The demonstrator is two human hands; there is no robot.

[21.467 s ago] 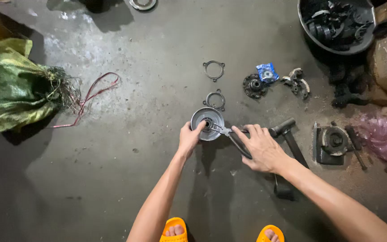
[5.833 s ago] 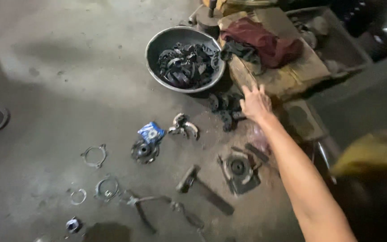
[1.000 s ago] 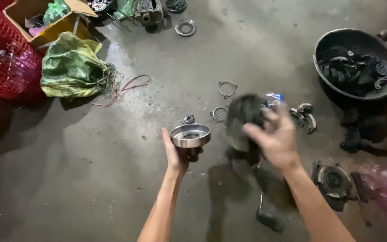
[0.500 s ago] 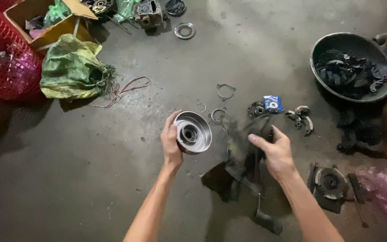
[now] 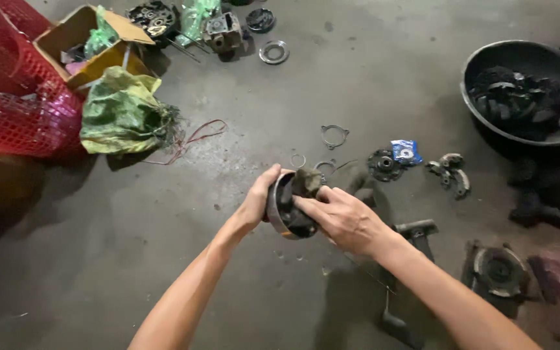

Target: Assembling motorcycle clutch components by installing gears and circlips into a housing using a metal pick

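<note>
With the left hand (image 5: 258,206) gripping the metal drum (image 5: 286,209) steady, the right hand (image 5: 345,219) should press its dark rag (image 5: 307,183) firmly round the inside.

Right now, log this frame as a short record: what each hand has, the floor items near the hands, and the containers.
left hand: left hand grips the rim of a round metal drum, held above the floor
right hand: right hand presses a dark rag into the drum's open face
floor nearby: wire clips, a small blue packet, a dark gear-like part, a hammer
containers: black basin of dark parts at right; cardboard box and red mesh basket at left
other: green sack with red wire
</note>
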